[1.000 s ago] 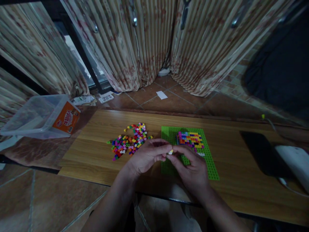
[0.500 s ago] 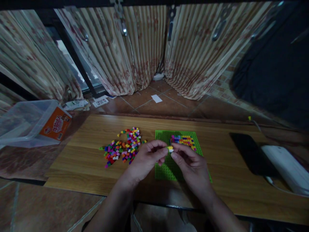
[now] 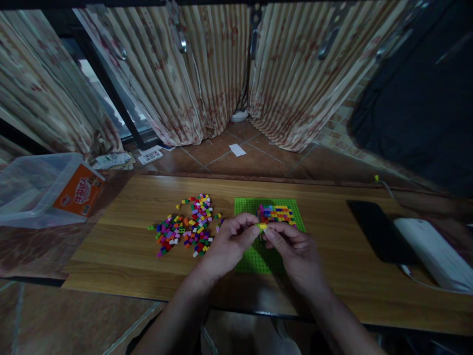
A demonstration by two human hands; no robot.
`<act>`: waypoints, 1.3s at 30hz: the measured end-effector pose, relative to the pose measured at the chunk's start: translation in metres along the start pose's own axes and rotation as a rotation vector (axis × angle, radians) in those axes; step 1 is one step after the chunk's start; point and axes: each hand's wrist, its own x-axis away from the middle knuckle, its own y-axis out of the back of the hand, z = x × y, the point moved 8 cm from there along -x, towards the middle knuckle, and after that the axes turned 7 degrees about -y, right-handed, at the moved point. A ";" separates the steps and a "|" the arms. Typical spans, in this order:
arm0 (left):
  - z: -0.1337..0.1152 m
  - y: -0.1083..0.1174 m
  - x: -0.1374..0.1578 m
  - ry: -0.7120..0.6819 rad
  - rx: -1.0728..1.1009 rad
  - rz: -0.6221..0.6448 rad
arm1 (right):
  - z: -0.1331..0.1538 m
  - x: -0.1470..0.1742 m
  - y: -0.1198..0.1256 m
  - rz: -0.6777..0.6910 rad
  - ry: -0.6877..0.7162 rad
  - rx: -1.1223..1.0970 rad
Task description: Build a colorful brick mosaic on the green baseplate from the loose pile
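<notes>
Between the fingertips of both hands is a small yellow toy brick [image 3: 262, 226], partly covered by the fingers. My left hand [image 3: 233, 242] pinches it from the left, and my right hand [image 3: 293, 249] grips it from the right. Both hands are above a green studded baseplate [image 3: 246, 261]. On the plate, just beyond the fingers, stands a block of multicoloured bricks [image 3: 279, 213] set in rows; its near part is hidden by my right hand. Left of my left hand lies a loose pile of small coloured bricks [image 3: 201, 224].
A black phone [image 3: 380, 231] and a white device with a cable [image 3: 430, 251] lie at the right on the wooden table [image 3: 121, 246]. A clear plastic box [image 3: 40, 172] with an orange label stands at the far left. Striped curtains [image 3: 218, 74] hang behind.
My fingertips have come closer together around the small brick, and less of its white side shows. The view has shifted slightly; the pile and plate look unchanged.
</notes>
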 end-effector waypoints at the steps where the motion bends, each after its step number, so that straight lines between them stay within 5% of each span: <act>1: 0.002 -0.001 0.000 0.009 0.038 0.001 | 0.000 -0.001 0.002 0.012 0.001 0.011; 8: 0.017 0.018 -0.002 0.125 0.375 -0.273 | 0.008 -0.012 0.055 -0.137 0.203 0.307; 12: 0.021 0.025 -0.001 0.153 0.427 -0.356 | 0.008 -0.016 0.062 -0.078 0.308 0.526; 19: 0.025 0.025 -0.002 0.179 0.426 -0.371 | 0.001 -0.016 0.053 0.025 0.303 0.587; 39: 0.026 0.024 0.000 0.200 0.405 -0.360 | -0.002 -0.017 0.049 0.014 0.315 0.593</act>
